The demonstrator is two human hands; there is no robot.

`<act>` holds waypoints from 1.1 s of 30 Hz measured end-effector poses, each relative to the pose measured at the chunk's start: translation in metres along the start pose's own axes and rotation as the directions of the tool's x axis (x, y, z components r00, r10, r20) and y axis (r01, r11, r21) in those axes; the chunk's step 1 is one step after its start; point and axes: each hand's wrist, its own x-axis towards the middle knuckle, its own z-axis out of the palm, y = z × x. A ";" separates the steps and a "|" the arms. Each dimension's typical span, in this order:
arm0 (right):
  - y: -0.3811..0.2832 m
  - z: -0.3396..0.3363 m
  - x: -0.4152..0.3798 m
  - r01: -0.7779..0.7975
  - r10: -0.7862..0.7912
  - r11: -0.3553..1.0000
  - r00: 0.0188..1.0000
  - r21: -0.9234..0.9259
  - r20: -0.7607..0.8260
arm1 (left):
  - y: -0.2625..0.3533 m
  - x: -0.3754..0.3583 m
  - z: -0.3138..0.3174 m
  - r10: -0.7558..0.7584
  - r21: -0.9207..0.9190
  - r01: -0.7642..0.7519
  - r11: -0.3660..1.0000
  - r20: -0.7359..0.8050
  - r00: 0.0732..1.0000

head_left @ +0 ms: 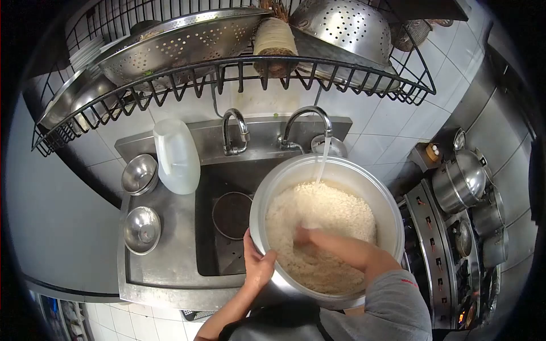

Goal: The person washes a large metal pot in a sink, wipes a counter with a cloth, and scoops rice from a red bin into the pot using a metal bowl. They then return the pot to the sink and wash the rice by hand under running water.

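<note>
1. While water (pixel 324 156) is running in a thin stream from the right-hand tap (pixel 310 116) near the centre of the frame, a large pot (pixel 392 219) is sitting over the sink (pixel 219 184), filling the lower centre-right of the frame; white rice (pixel 330 213) is lying heaped inside it.
2. The left hand (pixel 259 264) is gripping the pot's near-left rim, thumb curling over the edge and fingers wrapping the outer wall; it is clamped on the pot.
3. The right hand (pixel 304 234) is reaching down into the rice from the lower right, a grey sleeve (pixel 392 307) covering the upper arm; its fingers are sinking into the grains, so I cannot tell whether they are spread or closed.
4. A dark round pan (pixel 230 215) is lying in the sink basin just left of the pot; a white plastic jug (pixel 176 156) is resting against the sink's left edge.
5. Two steel bowls (pixel 140 175) are sitting on the counter at centre left.
6. A wire rack (pixel 239 79) is hanging across the top of the frame, holding perforated steel colanders (pixel 341 25).
7. Large steel stockpots (pixel 463 179) are standing at the right edge.
</note>
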 end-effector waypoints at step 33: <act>0.052 -0.119 -0.041 -0.262 -0.167 0.825 0.733 0.500 0.659 | -0.005 -0.003 -0.006 -0.011 0.005 0.010 1.000 0.024 1.000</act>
